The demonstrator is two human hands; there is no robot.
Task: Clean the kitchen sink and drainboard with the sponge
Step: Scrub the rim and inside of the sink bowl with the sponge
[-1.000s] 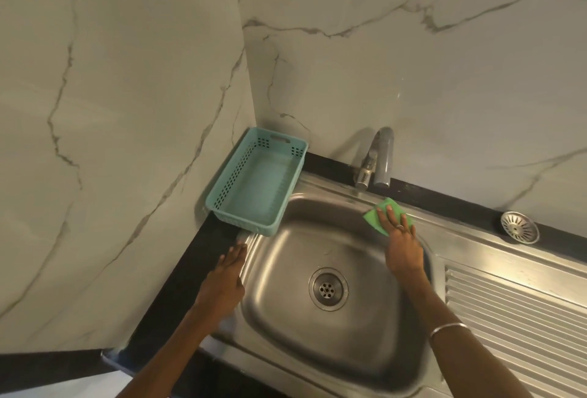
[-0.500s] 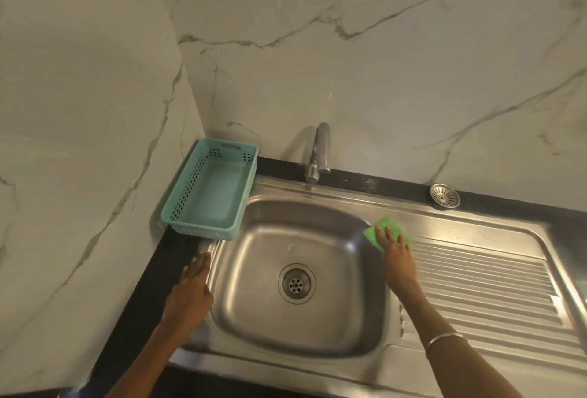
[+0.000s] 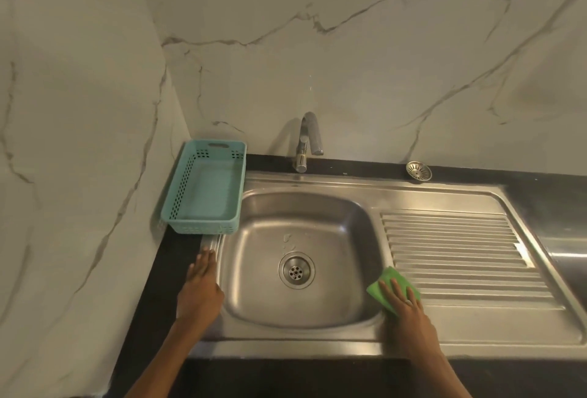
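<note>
Green sponge (image 3: 386,286) lies under the right hand (image 3: 405,312), fingers spread flat; firm, overlapping strokes along the drainboard (image 3: 460,248) ridges probably clean best.

Left hand (image 3: 200,292) lies flat at about 8 o'clock, fingers straight, pointing to 12. Right hand (image 3: 405,308) at 5 o'clock presses down, fingers spread.
</note>
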